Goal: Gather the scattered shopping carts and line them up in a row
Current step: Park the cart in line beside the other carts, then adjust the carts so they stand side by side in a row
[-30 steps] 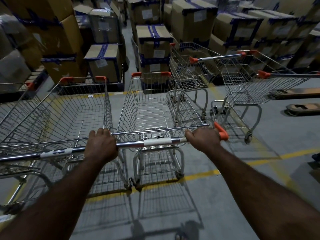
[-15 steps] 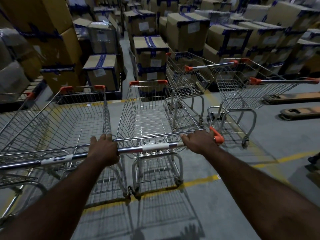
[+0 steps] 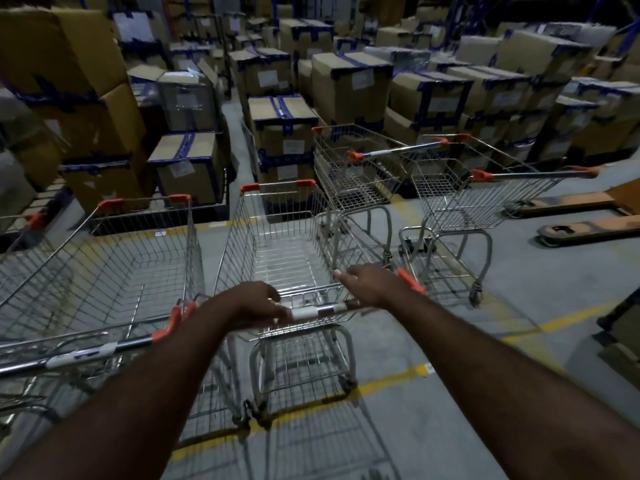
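Hands: L (image 3: 254, 303) & R (image 3: 372, 285) grip center cart's handle (image 3: 317, 310), arms outstretched.

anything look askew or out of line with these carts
Yes. The two far carts on the right sit turned, handles angled across the aisle, not parallel with the near pair. The held cart, both hands on its handle, lines up beside the left cart. No damage or spills visible.
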The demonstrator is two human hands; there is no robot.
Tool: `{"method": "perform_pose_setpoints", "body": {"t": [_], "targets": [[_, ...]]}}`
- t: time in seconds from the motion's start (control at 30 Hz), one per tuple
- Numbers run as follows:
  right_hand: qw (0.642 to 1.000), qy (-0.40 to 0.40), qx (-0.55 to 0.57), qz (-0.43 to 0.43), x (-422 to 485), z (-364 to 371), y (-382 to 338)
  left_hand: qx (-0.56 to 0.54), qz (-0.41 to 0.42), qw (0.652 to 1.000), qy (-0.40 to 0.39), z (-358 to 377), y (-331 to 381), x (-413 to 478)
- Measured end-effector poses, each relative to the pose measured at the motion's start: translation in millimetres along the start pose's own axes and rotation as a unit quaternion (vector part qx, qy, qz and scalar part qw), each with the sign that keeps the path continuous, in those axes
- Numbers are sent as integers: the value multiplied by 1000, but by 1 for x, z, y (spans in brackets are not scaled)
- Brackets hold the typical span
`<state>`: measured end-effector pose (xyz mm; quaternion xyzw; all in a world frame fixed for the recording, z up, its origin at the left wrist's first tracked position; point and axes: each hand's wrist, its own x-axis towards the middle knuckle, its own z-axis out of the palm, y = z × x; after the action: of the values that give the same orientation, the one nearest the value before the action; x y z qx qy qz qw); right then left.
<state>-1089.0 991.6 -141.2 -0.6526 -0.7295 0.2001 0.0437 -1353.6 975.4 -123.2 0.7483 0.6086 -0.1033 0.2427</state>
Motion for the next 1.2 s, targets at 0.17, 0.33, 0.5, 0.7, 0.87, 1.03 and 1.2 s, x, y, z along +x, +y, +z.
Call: {"method": "perform_pose_setpoints", "body": {"t": [0.17,0.33,0.5,0.7,0.87,1.03,1.2], "targets": [[998,38,13,-37,17,-42,19,-8,44,995,85,-31,75,41],[996,71,-5,-61,31,-106,80,28,70,986,150,-69,166,91],[992,111,-44,-44,39,-167,155,25,104,978,180,-96,263,139],[988,143,-38,-41,56,-231,221,17,129,970,206,-126,347,196],[985,161,-26,-56,93,-268,259,20,121,971,206,-155,376,252],[985,156,-58,-54,164,-292,305,27,80,973,216,-184,391,336],[987,135,-60,-67,242,-322,345,23,56,975,215,-213,405,427]]}}
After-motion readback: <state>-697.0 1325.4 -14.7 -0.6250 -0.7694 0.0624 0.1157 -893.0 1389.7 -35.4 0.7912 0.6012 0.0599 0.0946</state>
